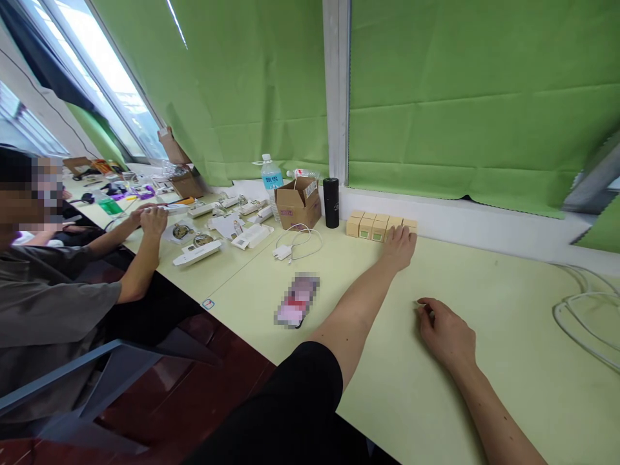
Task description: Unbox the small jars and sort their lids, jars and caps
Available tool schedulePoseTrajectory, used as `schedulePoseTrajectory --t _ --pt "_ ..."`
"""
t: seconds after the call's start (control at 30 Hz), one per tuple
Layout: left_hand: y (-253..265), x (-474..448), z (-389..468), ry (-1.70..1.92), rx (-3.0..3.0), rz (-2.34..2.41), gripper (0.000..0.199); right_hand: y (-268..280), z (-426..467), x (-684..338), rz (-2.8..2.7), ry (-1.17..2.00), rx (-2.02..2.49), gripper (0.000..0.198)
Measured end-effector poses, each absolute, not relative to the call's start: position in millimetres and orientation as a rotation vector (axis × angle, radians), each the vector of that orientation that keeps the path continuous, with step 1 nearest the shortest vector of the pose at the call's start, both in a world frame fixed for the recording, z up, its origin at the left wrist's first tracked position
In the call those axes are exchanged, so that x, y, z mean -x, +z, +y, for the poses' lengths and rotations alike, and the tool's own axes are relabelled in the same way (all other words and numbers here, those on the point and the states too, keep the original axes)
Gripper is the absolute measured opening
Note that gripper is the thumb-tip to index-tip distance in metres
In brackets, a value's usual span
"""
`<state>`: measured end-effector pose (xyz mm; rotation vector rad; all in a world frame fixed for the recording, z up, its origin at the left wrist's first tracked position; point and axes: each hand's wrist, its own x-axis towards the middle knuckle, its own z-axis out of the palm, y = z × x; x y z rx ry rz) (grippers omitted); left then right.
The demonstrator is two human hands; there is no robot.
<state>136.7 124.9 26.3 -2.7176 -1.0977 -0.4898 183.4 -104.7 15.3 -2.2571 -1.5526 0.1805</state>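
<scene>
Row of small tan boxes (367, 227) on a desk (508, 290), just right of a black flask (331, 203). The left grip (400, 247) is at the row's right end, fingers laid over the boxes there; whether it grasps one, I cannot tell. The right grip (448, 332), released with fingers loosely bent, is nearer the viewer than the flask and to its right. Behind the flask, the desk ends at a white wall (484, 227). Pale desk stretches right of the flask to a looped cable (557, 315); left of the flask and nearer the viewer lie a charger (282, 252) and a phone (297, 301), and just left of it stands a carton (300, 210). The left grip covers parts of the nearest boxes, the phone's screen is blurred into blocks, and the view's edge cuts off the cable and right forearm (504, 413)
</scene>
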Motion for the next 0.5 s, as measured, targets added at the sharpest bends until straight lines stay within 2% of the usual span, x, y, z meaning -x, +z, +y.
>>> schedulePoseTrajectory --t 0.13,0.33,0.5 --pt "28.6 -132.3 127.6 -0.519 2.702 -1.064 0.057 15.6 -104.5 -183.9 -1.550 0.195 2.263 0.035" --pt "29.6 -131.3 131.0 -0.626 2.625 -1.014 0.042 15.9 -103.8 -184.3 -1.560 0.206 2.272 0.034" --pt "27.7 -128.1 124.8 -0.667 2.630 -1.011 0.044 15.8 -104.2 -184.9 -1.559 0.192 2.251 0.034"
